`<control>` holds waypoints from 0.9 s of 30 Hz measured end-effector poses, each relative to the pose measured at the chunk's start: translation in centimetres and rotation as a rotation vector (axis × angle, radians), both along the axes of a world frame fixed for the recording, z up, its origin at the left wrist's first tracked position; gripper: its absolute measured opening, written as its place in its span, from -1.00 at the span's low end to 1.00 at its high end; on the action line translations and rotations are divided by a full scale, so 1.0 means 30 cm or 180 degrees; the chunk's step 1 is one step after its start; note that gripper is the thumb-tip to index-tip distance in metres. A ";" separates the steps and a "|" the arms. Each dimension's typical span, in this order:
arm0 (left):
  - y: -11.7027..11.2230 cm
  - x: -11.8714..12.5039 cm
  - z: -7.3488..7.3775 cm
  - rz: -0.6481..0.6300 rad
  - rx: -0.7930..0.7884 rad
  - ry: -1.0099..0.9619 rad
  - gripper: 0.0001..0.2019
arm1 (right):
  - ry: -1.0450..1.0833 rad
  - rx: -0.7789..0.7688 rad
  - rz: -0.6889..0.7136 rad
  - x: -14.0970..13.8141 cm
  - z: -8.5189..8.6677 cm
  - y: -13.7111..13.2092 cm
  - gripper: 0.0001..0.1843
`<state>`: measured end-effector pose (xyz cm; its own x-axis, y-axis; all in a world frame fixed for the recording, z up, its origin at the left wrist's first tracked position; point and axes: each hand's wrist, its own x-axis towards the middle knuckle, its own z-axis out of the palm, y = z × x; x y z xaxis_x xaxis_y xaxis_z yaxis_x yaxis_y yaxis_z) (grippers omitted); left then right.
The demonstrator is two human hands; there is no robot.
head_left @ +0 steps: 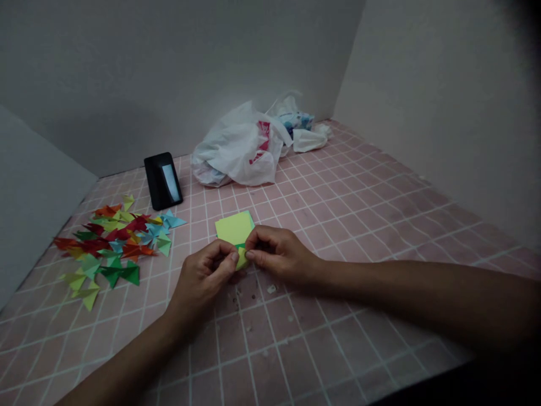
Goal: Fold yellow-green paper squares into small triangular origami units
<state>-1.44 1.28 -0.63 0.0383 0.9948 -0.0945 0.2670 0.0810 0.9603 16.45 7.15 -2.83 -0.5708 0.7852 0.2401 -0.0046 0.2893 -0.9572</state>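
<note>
1. From where I stand, the person's left hand and right hand meet near the middle of the worktop, a pink tiled surface with white grout lines. The forearms reach in from the lower left and the right.
2. Both grips are closed and pinching. The thumb and fingers of each hand press together on the same piece of paper, with the knuckles close to each other.
3. That piece is a yellow-green paper square, sitting between the hands with its near end tucked into the pinch. A small green fold shows there, and a pale blue edge peeks out behind the square. I can't tell whether the paper touches the tiles.
4. Tiny paper scraps are scattered on the tiles just below the right hand.
5. To the left, well clear of the hands, lies a loose heap of folded paper triangles in red, orange, green, yellow and blue.
6. Farther back sit a black smartphone and a crumpled white plastic bag with red print, near the grey wall. Just behind the bag is a blue-patterned packet.
</note>
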 end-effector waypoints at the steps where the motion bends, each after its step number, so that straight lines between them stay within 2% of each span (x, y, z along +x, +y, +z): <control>1: 0.000 0.001 0.002 -0.0005 0.0017 0.0017 -0.80 | -0.0006 -0.0029 0.0003 0.000 0.000 0.000 -0.92; 12: 0.006 -0.009 0.022 -0.0136 0.0186 0.0445 -0.80 | -0.0093 -0.0151 0.0063 0.004 0.014 -0.004 -0.93; 27: 0.012 -0.027 0.008 -0.0379 0.0262 0.0548 -0.79 | -0.0124 -0.0089 0.0171 0.005 0.015 -0.004 -0.92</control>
